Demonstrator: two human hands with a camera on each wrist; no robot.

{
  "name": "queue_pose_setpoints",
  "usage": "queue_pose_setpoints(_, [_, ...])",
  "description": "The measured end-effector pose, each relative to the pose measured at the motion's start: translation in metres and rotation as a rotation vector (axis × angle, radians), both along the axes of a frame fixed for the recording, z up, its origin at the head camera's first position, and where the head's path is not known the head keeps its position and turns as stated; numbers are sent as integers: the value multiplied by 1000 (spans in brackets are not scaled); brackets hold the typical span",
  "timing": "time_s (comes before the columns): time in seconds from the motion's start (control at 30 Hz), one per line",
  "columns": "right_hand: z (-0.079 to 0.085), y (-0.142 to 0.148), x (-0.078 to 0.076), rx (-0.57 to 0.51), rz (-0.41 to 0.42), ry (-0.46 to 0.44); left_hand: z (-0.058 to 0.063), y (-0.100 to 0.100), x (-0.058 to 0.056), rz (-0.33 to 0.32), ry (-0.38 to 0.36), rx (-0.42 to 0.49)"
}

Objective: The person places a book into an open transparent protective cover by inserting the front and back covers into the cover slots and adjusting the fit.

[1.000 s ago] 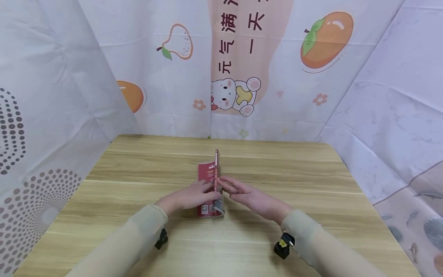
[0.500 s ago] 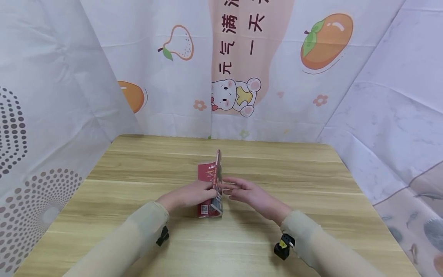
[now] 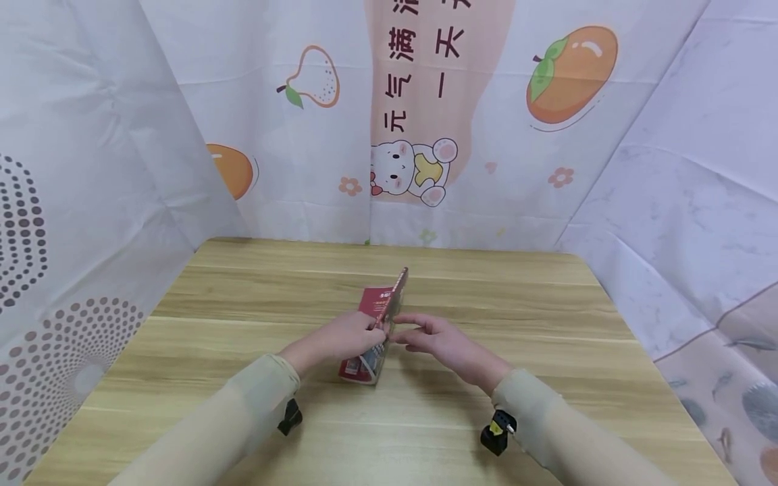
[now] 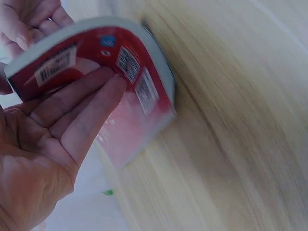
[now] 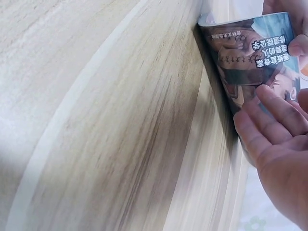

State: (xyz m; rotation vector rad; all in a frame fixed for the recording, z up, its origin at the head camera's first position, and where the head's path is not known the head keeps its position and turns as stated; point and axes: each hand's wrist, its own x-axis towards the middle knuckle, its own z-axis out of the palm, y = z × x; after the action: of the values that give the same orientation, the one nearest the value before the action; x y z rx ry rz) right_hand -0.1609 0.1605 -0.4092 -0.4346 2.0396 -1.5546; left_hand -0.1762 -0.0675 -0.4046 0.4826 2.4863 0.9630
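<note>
A thin paperback book [image 3: 375, 298] is bent into a curve, part of it low over the table and part standing up. Its red back cover [image 4: 91, 48] with printed codes faces my left hand [image 3: 343, 335], which pinches the raised part, fingers along the red inner side and thumb over the edge. The illustrated front cover [image 5: 240, 48] faces right. My right hand [image 3: 442, 344] is at that side, its extended fingertips right at the front cover in the right wrist view.
The wood-grain table [image 3: 516, 304] spreads around the book. A white printed curtain [image 3: 316, 155] hangs behind the table, with more cloth along both sides. Black wrist cameras [image 3: 498, 432] sit under the sleeves.
The book has turned clockwise in the head view, its far end swinging right and its near end left. My left thumb has moved over the raised edge; the right hand has barely moved.
</note>
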Motion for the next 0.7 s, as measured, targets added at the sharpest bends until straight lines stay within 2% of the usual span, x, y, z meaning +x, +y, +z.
queue_pose_setpoints(0.23, [-2, -1, -1, 61, -69, 35, 14, 7, 9, 48, -33, 79])
queue_pose_setpoints(0.43, [-5, -1, -1, 82, -129, 71, 25, 15, 15, 79, -101, 250])
queue_pose_setpoints(0.5, [-7, -1, -1, 78, -132, 85, 27, 18, 18, 85, -104, 280])
queue_pose_setpoints(0.7, [-14, 6, -5, 29, -136, 62, 31, 24, 25, 128, -211, 471])
